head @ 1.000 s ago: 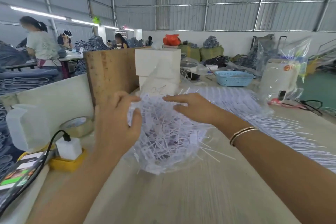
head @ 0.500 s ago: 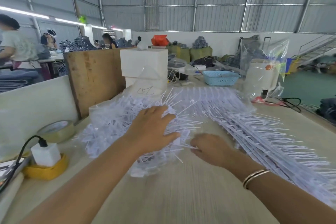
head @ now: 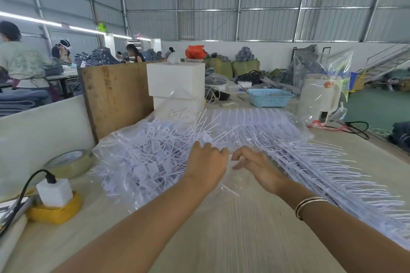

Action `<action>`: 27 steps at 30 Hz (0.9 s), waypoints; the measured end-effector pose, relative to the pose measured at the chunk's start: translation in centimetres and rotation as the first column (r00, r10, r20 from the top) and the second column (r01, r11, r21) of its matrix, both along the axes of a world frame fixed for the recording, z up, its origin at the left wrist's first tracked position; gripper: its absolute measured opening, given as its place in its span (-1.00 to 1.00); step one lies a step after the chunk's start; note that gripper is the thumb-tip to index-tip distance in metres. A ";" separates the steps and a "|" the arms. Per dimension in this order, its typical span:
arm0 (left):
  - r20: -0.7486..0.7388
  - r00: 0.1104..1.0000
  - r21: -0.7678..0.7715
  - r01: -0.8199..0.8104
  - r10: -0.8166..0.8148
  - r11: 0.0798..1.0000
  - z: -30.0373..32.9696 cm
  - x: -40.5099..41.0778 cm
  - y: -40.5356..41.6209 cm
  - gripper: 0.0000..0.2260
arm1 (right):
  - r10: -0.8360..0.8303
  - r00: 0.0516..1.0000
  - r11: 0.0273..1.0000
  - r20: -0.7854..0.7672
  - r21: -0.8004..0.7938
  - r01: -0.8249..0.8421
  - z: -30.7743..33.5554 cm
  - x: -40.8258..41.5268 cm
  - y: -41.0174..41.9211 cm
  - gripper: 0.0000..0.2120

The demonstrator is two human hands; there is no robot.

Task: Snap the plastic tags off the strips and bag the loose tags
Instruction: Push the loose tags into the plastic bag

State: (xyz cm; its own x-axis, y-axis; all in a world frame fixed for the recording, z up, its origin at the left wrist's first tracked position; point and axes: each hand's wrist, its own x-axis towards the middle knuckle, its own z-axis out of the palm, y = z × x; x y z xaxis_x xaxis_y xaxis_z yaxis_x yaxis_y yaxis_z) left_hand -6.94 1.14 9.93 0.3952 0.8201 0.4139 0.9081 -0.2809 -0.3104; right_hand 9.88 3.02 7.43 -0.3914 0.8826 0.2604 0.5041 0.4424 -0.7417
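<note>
A clear plastic bag (head: 142,162) stuffed with loose white tags lies on the table left of centre. My left hand (head: 206,164) is at the bag's right edge, fingers curled down onto the plastic. My right hand (head: 253,164) hovers just to the right of it, fingers spread and loosely bent, with nothing in them. Long strips of white tags (head: 310,157) fan out over the table's right side, partly under clear film.
At the left are a tape roll (head: 68,162) and a white charger on a yellow holder (head: 54,204). Behind the bag are a wooden board (head: 115,97) and white boxes (head: 176,82). A blue basket (head: 269,97) and a bagged white appliance (head: 319,97) stand at the back right.
The bag has been set down on the table. My left hand slid from the top of the bag to its right edge, and my right hand rose beside it.
</note>
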 end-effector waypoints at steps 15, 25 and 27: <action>-0.029 0.992 0.112 0.128 -0.126 0.985 -0.6 -1.0 1.8 -0.56 | -0.315 0.705 0.679 0.635 0.670 -0.300 1.7 -0.2 -1.9 -0.84; -0.240 0.962 -0.186 0.084 -0.128 0.979 -1.7 -2.0 5.1 -0.39 | -0.211 0.859 0.572 0.467 0.771 -0.279 4.5 1.9 -4.0 -0.78; -0.271 0.958 -0.153 0.051 -0.092 0.987 -2.0 -1.8 5.3 -0.34 | -0.156 0.856 0.606 0.494 0.732 -0.312 5.0 2.2 -4.3 -0.69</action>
State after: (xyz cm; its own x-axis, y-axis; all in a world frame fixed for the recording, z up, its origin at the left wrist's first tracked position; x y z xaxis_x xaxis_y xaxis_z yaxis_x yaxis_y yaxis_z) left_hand -8.76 6.44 7.97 0.5374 0.8279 0.1608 0.7681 -0.4017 -0.4986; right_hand 12.08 -1.30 12.42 -0.7177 0.3929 0.5749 0.5999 0.7682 0.2238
